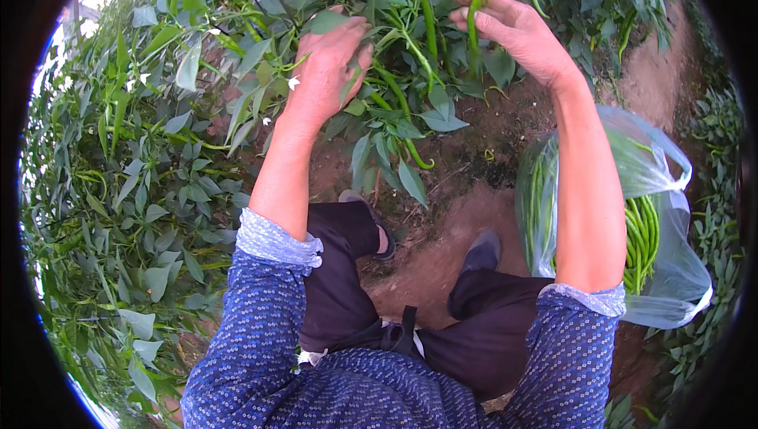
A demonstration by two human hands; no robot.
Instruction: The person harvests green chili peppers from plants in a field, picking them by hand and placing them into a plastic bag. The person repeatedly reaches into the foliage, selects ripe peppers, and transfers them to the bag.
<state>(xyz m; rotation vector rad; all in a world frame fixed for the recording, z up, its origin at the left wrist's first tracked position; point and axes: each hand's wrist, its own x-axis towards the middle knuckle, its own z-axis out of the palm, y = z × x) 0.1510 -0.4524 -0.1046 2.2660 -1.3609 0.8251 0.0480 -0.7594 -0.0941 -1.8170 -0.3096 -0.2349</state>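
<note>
My left hand [333,61] is in among the leaves of a chili pepper plant, fingers bent and partly hidden by leaves; whether it grips a stem I cannot tell. My right hand [512,29] is at the upper right, its thumb and fingers around a long green chili pepper [474,26] that hangs down. Between the hands hang several more green peppers [429,26] among leaves. A curved pepper [417,153] hangs lower, above the soil. Beneath my right forearm stands a clear plastic bag [669,257] holding many long green peppers [641,239].
Dense pepper plants [160,210] with small white flowers fill the left side. Bare brown soil [414,275] lies between my shoes, and a dirt path [657,67] runs at the upper right. More low plants [713,233] line the right edge, beyond the bag.
</note>
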